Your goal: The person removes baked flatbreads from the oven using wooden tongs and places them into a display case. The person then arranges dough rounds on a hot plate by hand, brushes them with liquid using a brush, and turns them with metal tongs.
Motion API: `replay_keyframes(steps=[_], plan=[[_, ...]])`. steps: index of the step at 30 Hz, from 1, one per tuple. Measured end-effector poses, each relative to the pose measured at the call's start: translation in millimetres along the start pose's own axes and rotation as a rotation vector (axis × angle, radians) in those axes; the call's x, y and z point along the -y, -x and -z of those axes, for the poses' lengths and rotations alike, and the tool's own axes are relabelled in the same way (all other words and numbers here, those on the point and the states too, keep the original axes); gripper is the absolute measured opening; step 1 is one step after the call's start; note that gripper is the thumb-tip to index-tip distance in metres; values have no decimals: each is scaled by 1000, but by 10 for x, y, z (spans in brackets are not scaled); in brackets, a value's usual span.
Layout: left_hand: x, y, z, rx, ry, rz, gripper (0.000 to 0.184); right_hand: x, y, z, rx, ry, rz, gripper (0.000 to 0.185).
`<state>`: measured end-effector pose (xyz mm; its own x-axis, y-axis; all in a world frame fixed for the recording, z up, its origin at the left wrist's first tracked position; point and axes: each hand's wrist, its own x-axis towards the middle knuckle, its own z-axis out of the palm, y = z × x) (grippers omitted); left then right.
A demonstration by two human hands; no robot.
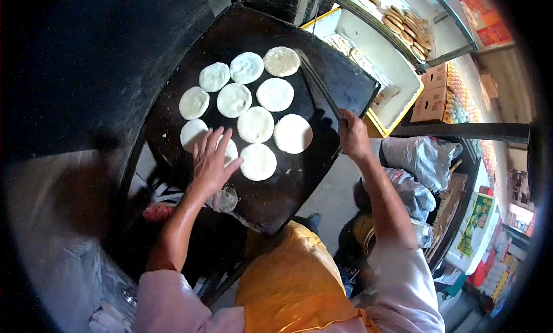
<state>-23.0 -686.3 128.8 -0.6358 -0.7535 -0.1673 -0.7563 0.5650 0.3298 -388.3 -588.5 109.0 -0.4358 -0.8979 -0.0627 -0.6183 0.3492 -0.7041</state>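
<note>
Several round white flatbreads (256,125) lie on a dark griddle (305,183). One flatbread (281,61) at the far edge has a browned, speckled top. My left hand (212,160), fingers spread, is over two flatbreads at the near left and partly hides them; whether it presses on them I cannot tell. In my right hand (353,135) are long dark metal tongs (322,86), held at the griddle's right side. Their far tip reaches beside the browned flatbread. A small clear glass (224,200) stands near my left wrist.
A yellow-rimmed white bin (412,94) adjoins the griddle's right corner. Behind it, a glass case holds browned long breads (408,27). Egg trays (461,97) and cardboard boxes (432,97) are farther right. Plastic bags (423,157) lie below. A dark wall (86,74) rises at left.
</note>
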Motion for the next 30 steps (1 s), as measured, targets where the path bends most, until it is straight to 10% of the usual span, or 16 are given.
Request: replay_keyframes(steps=[6, 11, 12, 24, 30], plan=[[-298, 613, -306, -46, -67, 248, 82, -24, 801, 527, -42, 49, -138, 29], [-646, 759, -527, -193, -133, 320, 84, -523, 2214, 697, 4, -116, 145, 30], [-666, 744, -574, -195, -166, 350, 84, -356, 2305, 845, 208, -121, -116, 30], [-997, 154, -664, -188, -79, 592, 97, -529, 2336, 841, 57, 7, 95, 29], [-943, 35, -631, -264, -195, 72, 83, -610, 2659, 787, 101, -92, -63, 29]])
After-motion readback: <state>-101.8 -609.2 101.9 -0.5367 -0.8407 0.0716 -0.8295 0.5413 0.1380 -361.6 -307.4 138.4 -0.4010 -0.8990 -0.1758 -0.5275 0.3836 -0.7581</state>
